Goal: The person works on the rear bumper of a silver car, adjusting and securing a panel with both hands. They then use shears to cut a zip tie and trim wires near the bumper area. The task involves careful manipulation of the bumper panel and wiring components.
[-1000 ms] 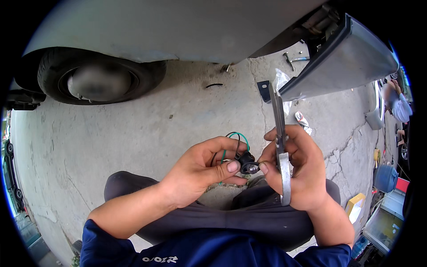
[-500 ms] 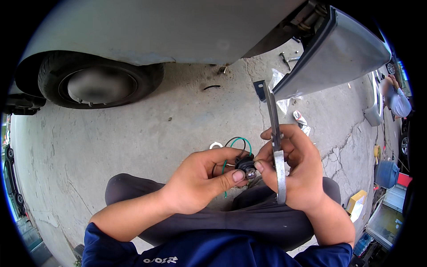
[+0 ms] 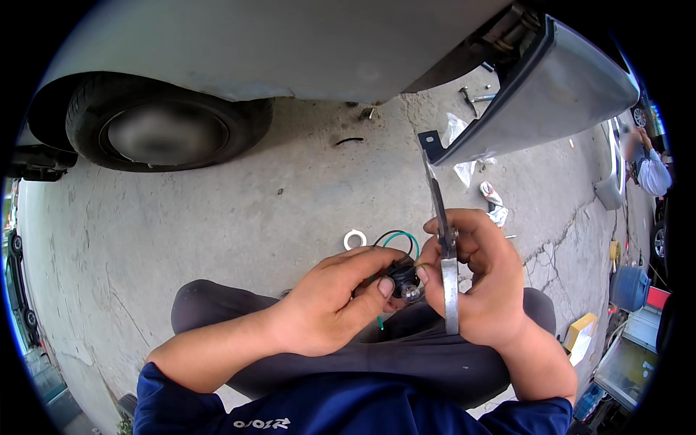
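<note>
My left hand [image 3: 330,297] is closed around a black bulb socket [image 3: 401,274] between thumb and fingers. A small clear bulb [image 3: 410,293] sits in the socket, facing me. Green and black wires [image 3: 403,233] loop out beyond the fingers, and a green end hangs below the hand. In my right hand [image 3: 489,286] is a pair of metal scissors [image 3: 450,290], seen edge-on, the dark blades pointing away from me and the silver handle against the palm. The right thumb and a fingertip also touch the socket's right side. Fingers hide part of the socket.
A white tape roll [image 3: 354,240] lies on the concrete beyond my hands. Ahead are a car's wheel [image 3: 170,134] and a detached-looking bumper end [image 3: 551,94] jutting out. A hammer [image 3: 471,99] and plastic wrap [image 3: 464,170] lie near it. Another person [image 3: 652,172] is far right.
Both hands keep their grips. The left hand and socket have shifted slightly right, with the bulb turned a little lower. The scissors tilt slightly left, and the tape roll shows more fully.
</note>
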`<state>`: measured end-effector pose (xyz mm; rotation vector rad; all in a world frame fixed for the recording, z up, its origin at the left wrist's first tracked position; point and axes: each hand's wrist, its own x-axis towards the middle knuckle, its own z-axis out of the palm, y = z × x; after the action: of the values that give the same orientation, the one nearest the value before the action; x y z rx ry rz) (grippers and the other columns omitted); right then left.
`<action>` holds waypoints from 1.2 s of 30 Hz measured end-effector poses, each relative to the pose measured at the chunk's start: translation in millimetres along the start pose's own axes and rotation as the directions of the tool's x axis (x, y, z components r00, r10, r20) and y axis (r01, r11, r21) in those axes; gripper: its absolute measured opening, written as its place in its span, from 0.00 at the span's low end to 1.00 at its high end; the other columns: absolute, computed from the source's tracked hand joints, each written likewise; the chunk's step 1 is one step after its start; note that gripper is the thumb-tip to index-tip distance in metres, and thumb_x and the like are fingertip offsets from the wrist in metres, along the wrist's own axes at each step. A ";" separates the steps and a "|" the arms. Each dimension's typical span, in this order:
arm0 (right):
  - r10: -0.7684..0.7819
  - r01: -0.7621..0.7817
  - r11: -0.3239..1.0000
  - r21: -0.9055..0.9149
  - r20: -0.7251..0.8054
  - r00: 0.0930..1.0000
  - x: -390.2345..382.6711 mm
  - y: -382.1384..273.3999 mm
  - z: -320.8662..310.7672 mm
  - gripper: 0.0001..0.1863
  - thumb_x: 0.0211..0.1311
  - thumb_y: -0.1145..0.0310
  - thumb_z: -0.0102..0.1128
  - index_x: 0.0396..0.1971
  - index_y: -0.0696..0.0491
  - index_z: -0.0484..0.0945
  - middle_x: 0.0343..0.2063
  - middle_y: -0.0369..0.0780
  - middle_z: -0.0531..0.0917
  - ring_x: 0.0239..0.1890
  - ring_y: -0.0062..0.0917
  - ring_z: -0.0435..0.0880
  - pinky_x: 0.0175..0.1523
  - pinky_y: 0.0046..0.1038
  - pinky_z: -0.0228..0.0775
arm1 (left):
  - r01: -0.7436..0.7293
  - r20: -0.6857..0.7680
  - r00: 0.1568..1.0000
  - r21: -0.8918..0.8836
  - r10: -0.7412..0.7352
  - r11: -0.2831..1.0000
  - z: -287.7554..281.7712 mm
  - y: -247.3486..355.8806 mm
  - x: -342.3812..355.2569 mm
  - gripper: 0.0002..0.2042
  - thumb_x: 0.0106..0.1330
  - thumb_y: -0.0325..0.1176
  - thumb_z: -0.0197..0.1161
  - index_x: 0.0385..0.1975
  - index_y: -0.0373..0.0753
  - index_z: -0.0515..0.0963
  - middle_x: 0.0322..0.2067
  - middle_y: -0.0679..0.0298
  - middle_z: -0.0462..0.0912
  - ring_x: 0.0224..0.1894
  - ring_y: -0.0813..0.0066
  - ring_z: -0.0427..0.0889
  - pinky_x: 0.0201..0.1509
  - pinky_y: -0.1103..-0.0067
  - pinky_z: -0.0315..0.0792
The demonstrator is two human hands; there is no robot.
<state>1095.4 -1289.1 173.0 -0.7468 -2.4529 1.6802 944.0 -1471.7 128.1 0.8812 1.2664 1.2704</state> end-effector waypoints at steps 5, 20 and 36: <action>0.015 -0.015 1.000 -0.024 0.006 1.000 1.6 1.0 -1.7 0.28 0.57 0.84 0.69 0.58 0.60 0.72 0.34 0.38 0.84 0.40 0.18 0.84 0.51 0.24 0.76 | 0.079 0.004 0.997 -0.121 -0.079 0.989 -0.4 0.5 3.0 0.19 0.85 0.34 0.50 0.66 0.26 0.71 0.50 0.55 0.82 0.48 0.71 0.88 0.53 0.74 0.83; -0.074 0.080 0.996 -0.048 0.105 0.992 6.0 -1.1 -16.2 0.27 0.50 0.82 0.70 0.54 0.57 0.77 0.35 0.40 0.86 0.35 0.23 0.86 0.44 0.25 0.77 | -0.090 -0.008 0.995 0.286 0.096 0.954 -5.6 0.7 10.6 0.15 0.77 0.33 0.61 0.58 0.35 0.80 0.36 0.56 0.80 0.34 0.62 0.80 0.41 0.69 0.74; 0.011 -0.026 0.988 0.150 0.096 0.995 5.3 7.8 -18.2 0.28 0.52 0.82 0.73 0.56 0.55 0.78 0.28 0.35 0.75 0.33 0.15 0.76 0.46 0.21 0.74 | 0.207 0.096 0.977 -0.243 -0.189 0.948 -3.5 1.8 14.5 0.20 0.84 0.36 0.55 0.66 0.27 0.74 0.48 0.59 0.84 0.44 0.77 0.85 0.51 0.77 0.82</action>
<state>1099.4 -1269.0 172.1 -0.6888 -2.3499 1.9250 938.3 -1457.9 126.7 0.5963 1.0794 1.1959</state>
